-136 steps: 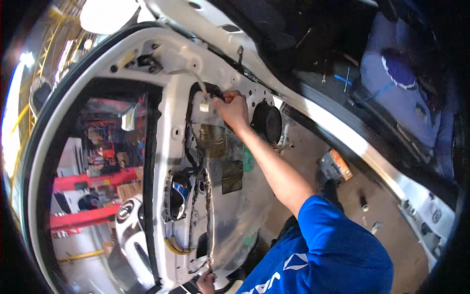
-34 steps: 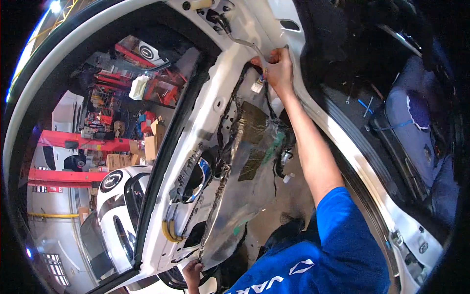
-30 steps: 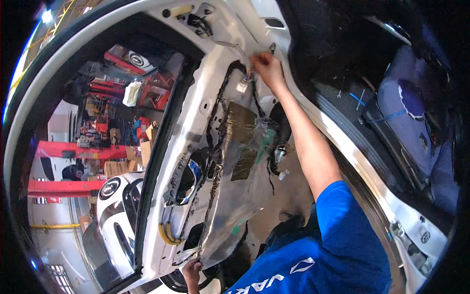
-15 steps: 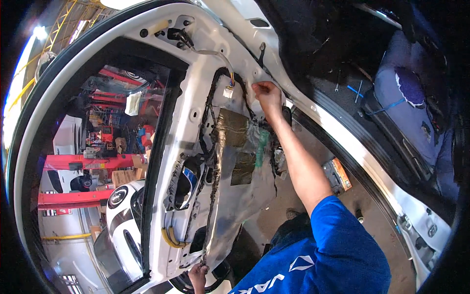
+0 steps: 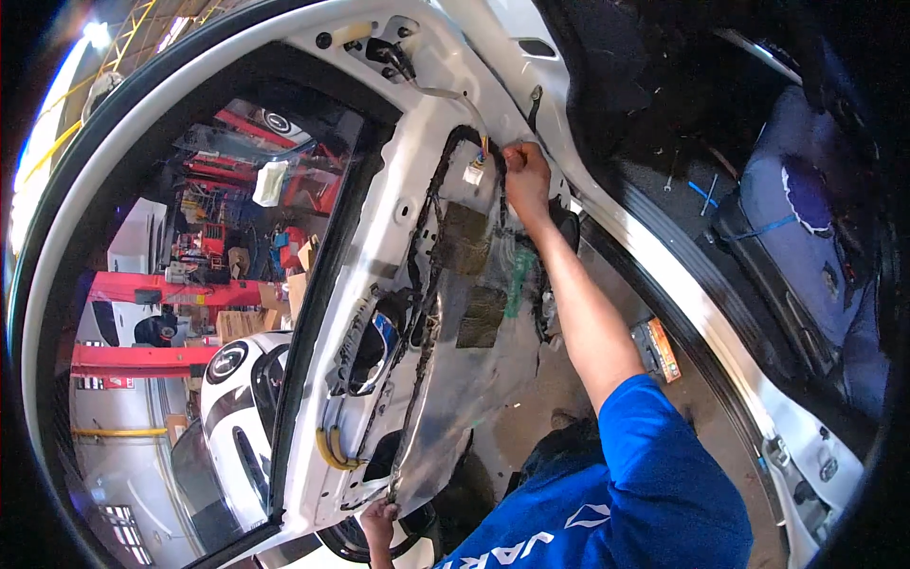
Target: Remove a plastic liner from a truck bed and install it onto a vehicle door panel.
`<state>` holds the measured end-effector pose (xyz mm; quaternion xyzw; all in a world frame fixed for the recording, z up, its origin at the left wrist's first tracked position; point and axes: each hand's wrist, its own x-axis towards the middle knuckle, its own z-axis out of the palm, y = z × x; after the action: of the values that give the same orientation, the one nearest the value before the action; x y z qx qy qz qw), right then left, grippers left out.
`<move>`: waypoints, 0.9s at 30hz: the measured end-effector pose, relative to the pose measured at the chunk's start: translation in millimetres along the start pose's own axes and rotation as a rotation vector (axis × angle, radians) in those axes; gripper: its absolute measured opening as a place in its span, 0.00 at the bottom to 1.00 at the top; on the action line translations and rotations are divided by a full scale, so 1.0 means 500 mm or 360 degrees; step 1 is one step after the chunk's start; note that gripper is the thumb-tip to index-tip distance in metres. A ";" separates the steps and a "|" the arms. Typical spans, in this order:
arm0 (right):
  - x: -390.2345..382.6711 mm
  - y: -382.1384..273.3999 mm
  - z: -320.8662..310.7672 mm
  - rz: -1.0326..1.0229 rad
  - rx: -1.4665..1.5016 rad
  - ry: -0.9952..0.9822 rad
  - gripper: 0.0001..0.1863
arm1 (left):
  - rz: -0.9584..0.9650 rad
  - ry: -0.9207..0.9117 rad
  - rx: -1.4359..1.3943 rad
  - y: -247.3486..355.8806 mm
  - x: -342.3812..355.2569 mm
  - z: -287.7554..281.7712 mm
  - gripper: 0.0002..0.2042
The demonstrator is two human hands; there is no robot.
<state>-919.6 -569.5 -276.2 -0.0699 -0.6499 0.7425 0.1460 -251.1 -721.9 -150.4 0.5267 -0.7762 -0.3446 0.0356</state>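
Note:
An open white car door [image 5: 332,284] has a clear plastic sheet [image 5: 436,427] on its inner metal, edged with black sealant and bearing dark patches [image 5: 479,318]. Near the sheet's top edge, beside a wire harness with a white connector [image 5: 474,174], my right hand [image 5: 526,190] has its fingers curled closed; what they pinch is too small to make out. My left hand [image 5: 379,522] grips the sheet's bottom corner with closed fingers. A yellow cable loop [image 5: 332,446] hangs on the metal left of the sheet.
The car's cabin at right holds a grey seat [image 5: 796,284], with several tools [image 5: 703,197] on the dark floor beside it. The white sill [image 5: 664,256] curves below it. An orange-and-grey box [image 5: 659,351] lies on the ground. Through the window show red lift beams [image 5: 142,360] and another car [image 5: 237,408].
My right hand has moved down from the harness near the door's top to the sheet's edge beside the connector. My left hand stays at the lower corner. The view has shifted slightly.

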 end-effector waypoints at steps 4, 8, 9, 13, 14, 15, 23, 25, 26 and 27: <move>-0.043 -0.026 -0.035 -0.0230 0.0105 0.0563 0.05 | 0.0089 0.0079 -0.0186 -0.006 0.002 -0.005 0.09; -0.213 -0.150 -0.102 -0.0696 0.0071 -0.0328 0.15 | 0.0052 0.0037 -0.0128 0.010 0.010 0.001 0.09; -0.223 -0.175 -0.092 -0.0727 0.0016 -0.0448 0.18 | 0.0073 0.0053 -0.0148 0.001 0.019 0.005 0.09; -0.213 -0.170 -0.014 -0.0796 0.0024 -0.0515 0.29 | 0.0128 0.0047 -0.0054 -0.050 0.037 -0.009 0.10; -0.204 -0.170 0.001 -0.0832 0.0092 -0.0528 0.33 | 0.0132 0.0064 -0.0079 -0.056 0.036 -0.007 0.10; -0.186 -0.169 0.013 -0.0839 0.0080 -0.0524 0.33 | 0.0137 0.0051 -0.0086 -0.043 0.033 0.000 0.10; -0.161 -0.176 0.071 -0.0729 0.0210 -0.0370 0.42 | 0.0061 0.0028 -0.0177 -0.062 0.030 -0.003 0.08; -0.146 -0.171 0.066 -0.0776 0.0192 -0.0350 0.40 | 0.0068 0.0018 -0.0236 -0.061 0.035 -0.010 0.08; -0.142 -0.169 0.061 -0.0819 0.0191 -0.0343 0.37 | 0.0069 0.0028 -0.0297 -0.065 0.024 -0.012 0.09; -0.135 -0.168 0.057 -0.0817 0.0194 -0.0358 0.37 | 0.0242 0.0005 -0.0186 -0.085 0.032 -0.019 0.18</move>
<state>-853.3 -607.9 -195.1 0.1887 -0.6127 0.7220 0.2602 -220.6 -749.0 -172.5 0.4638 -0.7925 -0.3847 0.0935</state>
